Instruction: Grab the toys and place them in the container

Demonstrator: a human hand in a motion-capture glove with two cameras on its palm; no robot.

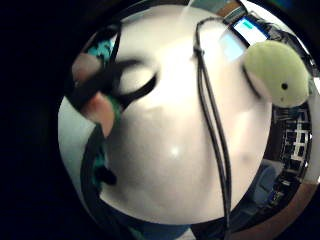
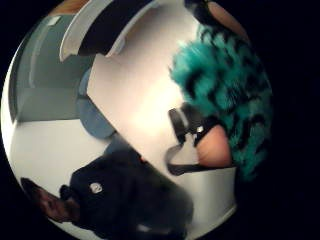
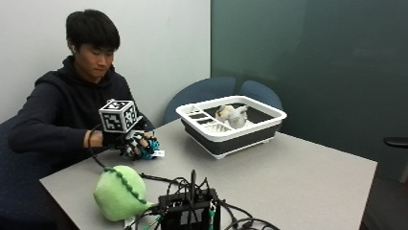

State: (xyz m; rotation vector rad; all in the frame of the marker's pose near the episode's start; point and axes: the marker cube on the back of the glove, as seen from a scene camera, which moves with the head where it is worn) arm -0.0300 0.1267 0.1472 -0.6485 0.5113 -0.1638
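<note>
**Gloved hand grips a teal furry toy; 1 toy already in the bin**

Nearest the outside camera, a black electronics box (image 3: 189, 211) bristling with cables sits at the table's front edge. Just left of it lies a soft, rounded, light-green plush toy (image 3: 119, 193) with a darker green ridge along its back; the little-finger palm view shows its small black eye.

Farther back on the left, the right hand (image 3: 135, 143) rests low on the smooth grey table (image 3: 300, 177), fingers curled round a small teal furry toy (image 3: 148, 152). The thumb-side palm view shows shaggy teal fur with black stripes close against the palm, a bare fingertip (image 2: 216, 146) pressed on it. A small white tag shows beside the toy.

Farthest, to the right, stands the container (image 3: 231, 125): a rectangular bin with a white rim and dark walls, with slotted compartments along its left end. 1 pale, lumpy toy (image 3: 231, 115) sits in its main compartment.
</note>
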